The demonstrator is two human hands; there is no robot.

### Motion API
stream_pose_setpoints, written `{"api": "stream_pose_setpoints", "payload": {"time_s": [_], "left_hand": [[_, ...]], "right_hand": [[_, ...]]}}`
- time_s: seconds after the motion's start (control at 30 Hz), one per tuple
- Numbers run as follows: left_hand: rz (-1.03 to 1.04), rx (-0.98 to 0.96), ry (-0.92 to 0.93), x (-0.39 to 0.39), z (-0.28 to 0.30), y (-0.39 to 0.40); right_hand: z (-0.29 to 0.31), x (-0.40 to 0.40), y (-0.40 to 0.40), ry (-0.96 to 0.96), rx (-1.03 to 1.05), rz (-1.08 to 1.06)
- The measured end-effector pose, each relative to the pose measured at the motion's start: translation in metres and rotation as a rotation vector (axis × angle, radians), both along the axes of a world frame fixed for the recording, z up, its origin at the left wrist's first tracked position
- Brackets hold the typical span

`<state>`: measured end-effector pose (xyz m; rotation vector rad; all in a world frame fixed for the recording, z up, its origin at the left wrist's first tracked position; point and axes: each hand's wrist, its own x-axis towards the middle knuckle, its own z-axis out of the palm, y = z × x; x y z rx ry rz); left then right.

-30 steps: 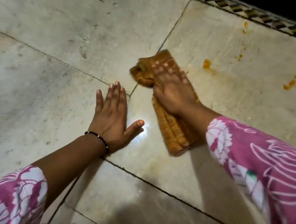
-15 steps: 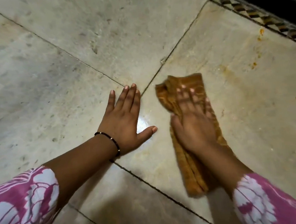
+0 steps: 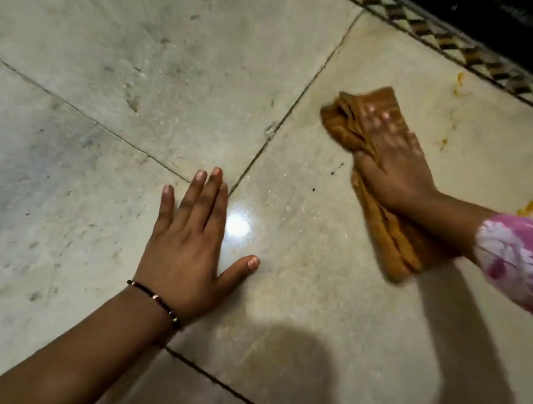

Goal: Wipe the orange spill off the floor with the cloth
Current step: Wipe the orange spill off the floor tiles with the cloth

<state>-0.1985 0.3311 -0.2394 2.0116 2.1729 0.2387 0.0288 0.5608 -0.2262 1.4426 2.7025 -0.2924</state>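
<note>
Two hands are showing and one cloth [image 3: 387, 222]. The left hand [image 3: 188, 251] is lying flat on the floor [image 3: 181, 79], fingers straight. At its 3 o'clock the right hand [image 3: 392, 170] is pressing flat the folded orange-brown cloth. Three or four orange spill [image 3: 527, 207] spots are lying right of it.

Right hand [image 3: 392, 170] on cloth [image 3: 389, 245] (spill [image 3: 527, 207] beside), left hand [image 3: 185, 255] on floor [image 3: 181, 79].

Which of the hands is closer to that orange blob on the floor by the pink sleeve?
The right. The right hand presses on the cloth, a short way left of the orange blob. The left hand lies flat on the floor, much farther left.
</note>
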Motion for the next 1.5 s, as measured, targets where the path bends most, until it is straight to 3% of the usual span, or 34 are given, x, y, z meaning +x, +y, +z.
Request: {"api": "stream_pose_setpoints", "payload": {"time_s": [0.1, 0.23, 0.4, 0.63, 0.83, 0.93, 1.0, 1.13, 1.3, 1.5], "left_hand": [[-0.036, -0.011, -0.089, 0.022, 0.021, 0.034], [-0.095, -0.015, -0.169, 0.053, 0.027, 0.09], [-0.086, 0.157, -0.38, 0.084, 0.011, 0.125], [-0.242, -0.018, -0.053, 0.101, -0.008, 0.127], [-0.231, -0.091, 0.006, 0.104, -0.008, 0.13], [-0.217, -0.103, 0.019, 0.105, -0.007, 0.132], [-0.207, -0.107, 0.012, 0.106, -0.005, 0.132], [-0.19, -0.102, -0.021, 0.104, -0.006, 0.133], [-0.184, -0.085, -0.017, 0.104, -0.006, 0.133], [-0.184, -0.094, 0.003, 0.104, -0.006, 0.132]], "right_hand": [[0.009, 0.049, -0.036, -0.093, -0.035, 0.132], [0.005, 0.046, -0.101, -0.076, -0.026, 0.158], [-0.009, 0.018, -0.075, -0.018, 0.036, 0.141], [-0.009, 0.083, 0.016, -0.025, 0.045, -0.161], [-0.001, 0.151, -0.06, -0.017, 0.008, -0.322], [0.004, 0.155, -0.11, -0.076, -0.064, -0.283], [0.0, 0.141, -0.127, -0.091, -0.087, -0.138], [-0.005, 0.092, -0.102, 0.004, -0.046, 0.047], [-0.008, 0.068, -0.023, -0.004, 0.015, 0.005], [-0.004, 0.137, 0.009, -0.002, 0.022, -0.243]]}}
